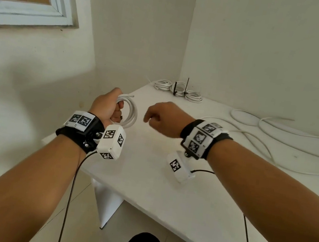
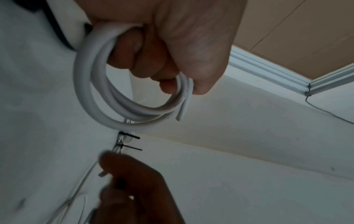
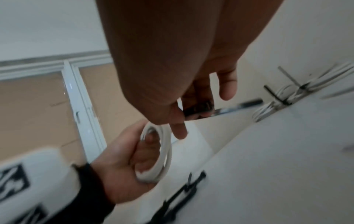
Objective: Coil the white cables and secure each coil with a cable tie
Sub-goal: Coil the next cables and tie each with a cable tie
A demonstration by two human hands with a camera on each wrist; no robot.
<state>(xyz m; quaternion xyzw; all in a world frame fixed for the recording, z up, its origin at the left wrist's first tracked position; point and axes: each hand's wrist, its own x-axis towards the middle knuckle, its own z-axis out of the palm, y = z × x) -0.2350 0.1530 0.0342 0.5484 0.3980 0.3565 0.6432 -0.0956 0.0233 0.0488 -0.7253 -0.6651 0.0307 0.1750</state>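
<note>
My left hand grips a small coil of white cable above the table's left edge, its fingers curled through the loops. One cut end of the cable sticks out past the fist. My right hand hovers just right of the coil without touching it. In the right wrist view its fingers pinch a thin black cable tie that points away to the right, blurred. The head view hides that tie behind the hand.
Two tied coils with black ties standing up lie at the back corner of the white table. Loose white cable sprawls over the table's right side. Blurred dark strips lie below my left hand.
</note>
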